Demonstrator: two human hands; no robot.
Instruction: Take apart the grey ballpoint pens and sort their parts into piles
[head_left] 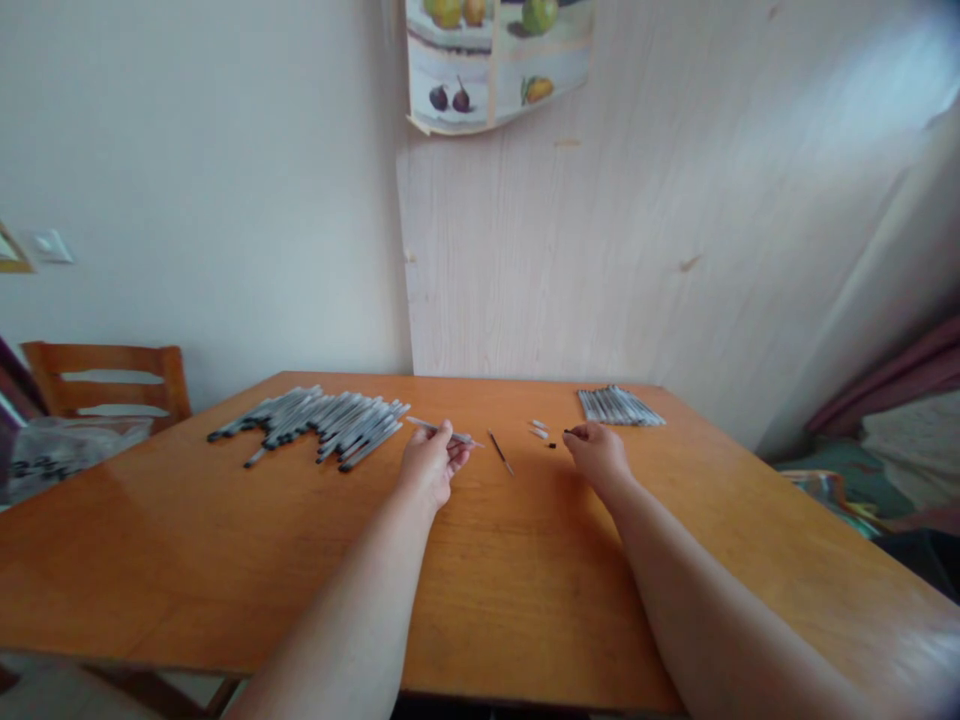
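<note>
My left hand [437, 462] is closed round a slim clear pen [427, 426], which points to the right with its thin tip past my fingers. Just right of it, a dark pen refill [500, 452] lies on the table. My right hand [598, 453] pinches a small black piece [568, 432], too small to name surely. Beside those fingertips lie a small black plug [552, 445] and a few small whitish caps [538, 430].
A large pile of clear pens with black ends [322, 420] covers the table's left back. A neat row of pens [619, 405] lies at the back right. The wooden table [495, 590] meets the wall behind. A chair [112, 360] and a plastic bag [67, 445] stand at the left.
</note>
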